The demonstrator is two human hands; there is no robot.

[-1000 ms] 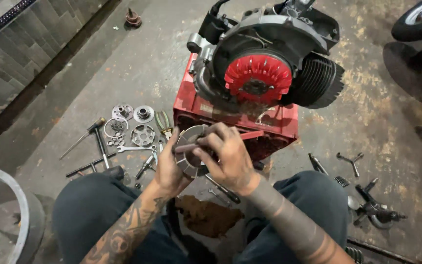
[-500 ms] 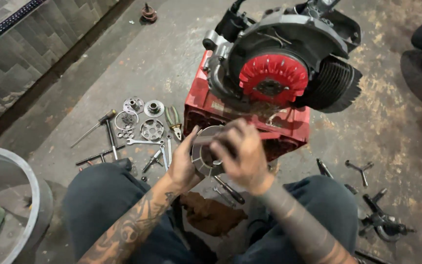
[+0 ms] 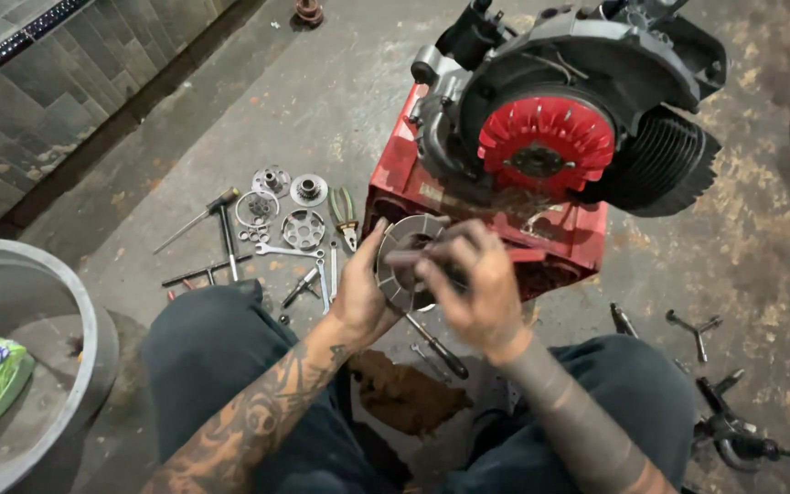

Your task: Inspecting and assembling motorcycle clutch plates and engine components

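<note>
Before the red crate [image 3: 395, 197], both hands grip a round, slotted grey metal disc [image 3: 401, 261]

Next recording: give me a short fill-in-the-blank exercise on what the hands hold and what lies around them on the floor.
1. The left hand grips a round, ribbed metal ____ by its edge.
2. The engine behind the hands rests on a ____ crate.
3. The fan wheel on the engine's side is coloured ____.
4. The pliers lie on the ____ beside small round parts.

Missing words: disc; red; red; floor
</note>
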